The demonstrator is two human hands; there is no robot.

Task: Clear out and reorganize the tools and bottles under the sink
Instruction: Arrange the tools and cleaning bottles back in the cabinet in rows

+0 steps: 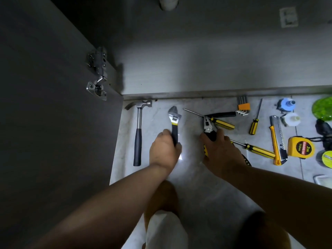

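Tools lie on the pale tiled floor [194, 177] before the open sink cabinet [197, 69]. My left hand [164, 150] grips the black handle of an adjustable wrench [174, 116], jaw pointing toward the cabinet. My right hand [220, 151] closes on the yellow-black handles of pliers [208, 125]. A hammer [138, 130] lies at the left. Yellow-black screwdrivers [222, 123] [258, 150] [254, 125], hex keys [242, 106], a utility knife [277, 139] and a tape measure [300, 147] lie to the right.
The open cabinet door [53, 105] with its hinge [98, 72] stands at the left. A white drain pipe [168, 2] hangs inside the cabinet. Bottle caps [286, 106] [291, 119], a green object [323, 108] and a black item [325, 130] sit at the far right.
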